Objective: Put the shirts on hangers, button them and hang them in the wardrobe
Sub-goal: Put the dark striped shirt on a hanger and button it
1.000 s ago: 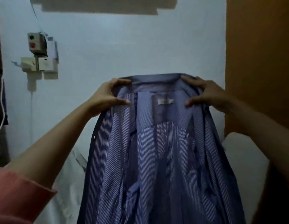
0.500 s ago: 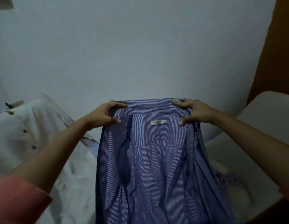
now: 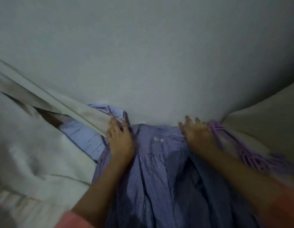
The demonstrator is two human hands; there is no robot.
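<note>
A blue striped shirt (image 3: 159,170) lies inside-up on the bed, its collar and white label pointing away from me toward the wall. My left hand (image 3: 120,140) rests on its left shoulder beside the collar, fingers pointing forward. On the right shoulder my right hand (image 3: 197,134) presses with its fingers spread and straight. The picture is blurred by motion, so finer finger detail is unclear. No hanger or wardrobe is in view.
A light blue checked garment (image 3: 83,137) lies to the left, partly under white fabric (image 3: 36,145). A purple checked garment (image 3: 246,155) lies to the right, against a pale pillow (image 3: 266,116). A white wall (image 3: 143,55) rises just behind the collar.
The shirt, held up by the collar in the air before, has come down onto the bed. Both hands dropped with it and now lie on its shoulders; my view tilted downward.
</note>
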